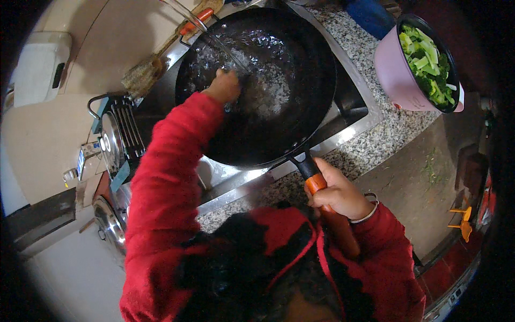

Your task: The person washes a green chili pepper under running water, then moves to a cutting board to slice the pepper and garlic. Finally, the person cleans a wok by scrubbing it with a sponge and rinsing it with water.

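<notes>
A large black wok [297,96] sits over a stainless steel sink [358,124], with water splashing and bubbling inside. A thin stream of water [225,48] runs down into it from the upper left. My left hand [225,85], at the end of a red sleeve, is inside the wok, close to the water. Its fingers are curled and face away, so whatever they may hold is hidden. My right hand [338,195] grips the wok's orange-brown wooden handle [317,183]. A small side handle [197,22] with an orange grip is at the wok's far rim.
A pink pot [392,70] of cut broccoli [428,64] stands on the granite counter [374,147] at right. A brown fibre brush [143,76] leans left of the wok. Beside it, a dish rack [128,120] holds a metal lid [110,137]. A blue object [370,18] is at the back.
</notes>
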### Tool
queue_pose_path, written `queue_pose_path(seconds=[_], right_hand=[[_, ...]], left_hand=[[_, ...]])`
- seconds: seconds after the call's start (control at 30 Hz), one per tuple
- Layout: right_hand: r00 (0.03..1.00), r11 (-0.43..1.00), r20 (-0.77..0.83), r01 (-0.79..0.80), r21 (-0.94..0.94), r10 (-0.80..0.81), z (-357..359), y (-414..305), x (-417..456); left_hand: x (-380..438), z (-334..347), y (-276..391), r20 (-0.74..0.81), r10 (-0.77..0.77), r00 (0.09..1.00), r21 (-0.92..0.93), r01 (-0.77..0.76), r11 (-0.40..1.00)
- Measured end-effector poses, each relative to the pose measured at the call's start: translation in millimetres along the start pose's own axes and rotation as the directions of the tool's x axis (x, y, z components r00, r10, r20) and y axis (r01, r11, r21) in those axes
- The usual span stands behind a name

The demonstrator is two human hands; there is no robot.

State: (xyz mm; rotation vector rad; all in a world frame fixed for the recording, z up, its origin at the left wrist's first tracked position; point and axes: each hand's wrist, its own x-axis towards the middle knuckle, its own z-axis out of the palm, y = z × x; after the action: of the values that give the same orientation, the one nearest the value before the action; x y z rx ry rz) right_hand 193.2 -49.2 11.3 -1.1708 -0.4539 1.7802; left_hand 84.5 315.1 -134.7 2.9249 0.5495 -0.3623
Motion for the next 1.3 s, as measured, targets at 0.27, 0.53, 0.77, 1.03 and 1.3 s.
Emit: queue_pose_path(seconds=[0.27,0.53,0.77,1.03,1.3], right_hand=[[0.999,0.998,-0.005,-0.046,0.032,0.046,0.8,-5.5,0.4],[1.0,1.0,0.002,-0.022,0.021,0.022,1.2,-4.8,-2.7],[1.0,1.0,-0.012,0.027,-0.007,-0.027,1.4,-2.6,0.0],[1.0,1.0,-0.01,-0.016,0.018,0.016,2.6,-8.5,-3.6],[0.999,0.998,0.007,-0.049,0.042,0.049,3.1,-14.5,-7.1]], left_hand=[[-39.0,-34.9,121.7,-0.097,0.345,0.934,-0.157,-0.357,0.921],[0.3,-33.3,46.0,-0.007,-0.088,0.996,0.098,0.089,0.991],[-27.6,-50.6,124.8,-0.12,0.287,0.95,-0.046,-0.294,0.955],[-51.4,-169.2,-79.2,-0.312,-0.629,0.712,-0.94,-0.329,0.094],[-4.8,-209.0,23.5,-0.285,-0.25,0.925,-0.951,-0.305,-0.045]])
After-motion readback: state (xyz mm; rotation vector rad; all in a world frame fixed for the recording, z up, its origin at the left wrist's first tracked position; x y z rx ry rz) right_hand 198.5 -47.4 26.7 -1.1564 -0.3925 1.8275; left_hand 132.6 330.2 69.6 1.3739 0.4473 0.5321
